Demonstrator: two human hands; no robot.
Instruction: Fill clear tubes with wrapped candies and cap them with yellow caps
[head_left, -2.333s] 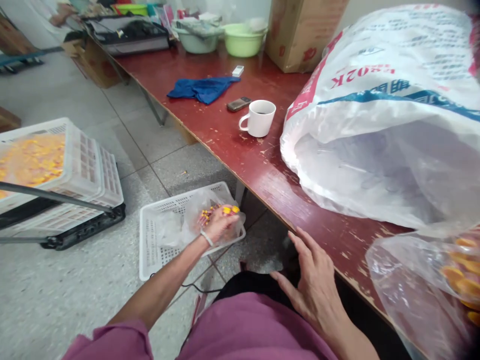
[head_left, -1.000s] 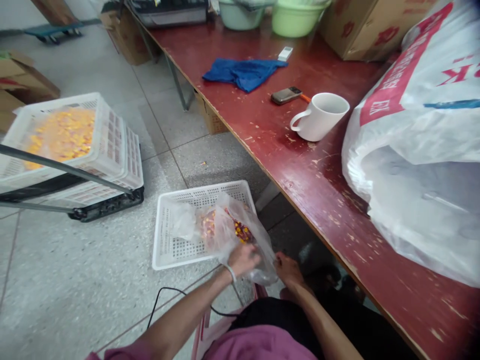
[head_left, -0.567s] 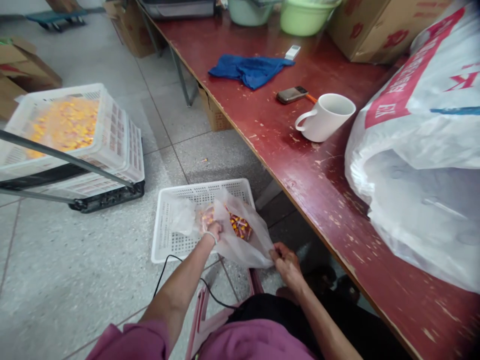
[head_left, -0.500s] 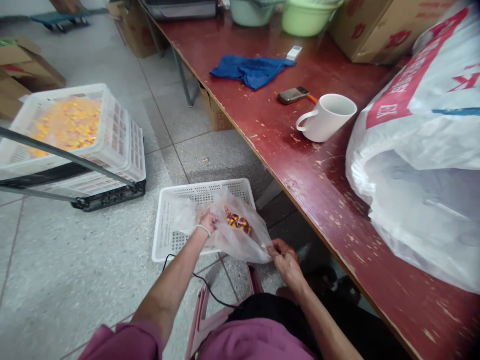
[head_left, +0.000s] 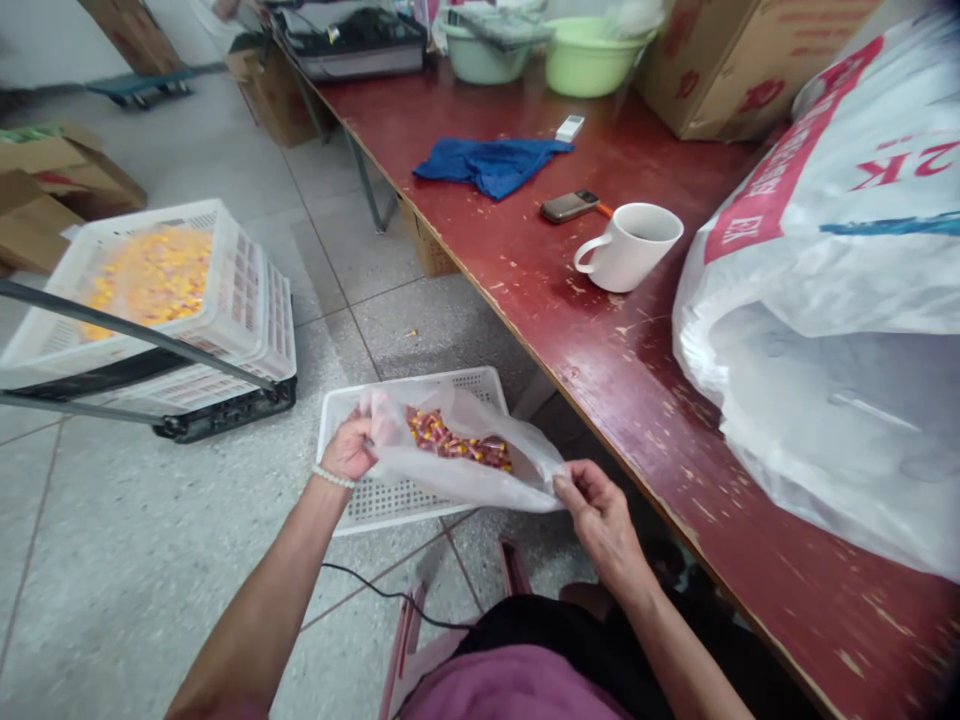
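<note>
A translucent plastic bag point(head_left: 480, 488) is stretched between my two hands, its mouth facing up toward me. Inside it lie many small red-and-yellow pieces point(head_left: 457, 445), too small to name. My left hand point(head_left: 351, 446), with a beaded bracelet at the wrist, is closed on the bag's left edge. At the opposite corner, my right hand point(head_left: 600, 510) pinches the rim between thumb and fingers. Beneath the bag stands a white perforated plastic basket point(head_left: 367, 510) on the floor, partly covered by it.
Left, stacked white crates point(head_left: 240, 270) with yellow-orange pieces sit on a trolley point(head_left: 225, 405). A red table point(head_left: 570, 330) runs along my right, bearing a white mug point(head_left: 634, 250), a phone point(head_left: 570, 206), a blue cloth point(head_left: 491, 165) and a large white sack point(head_left: 840, 300). A black cord point(head_left: 375, 590) crosses near my stool.
My left hand has moved from inside the basket area to the bag's left edge, pulling it out leftward. The bag is now spread wider, with more of the pieces showing.
</note>
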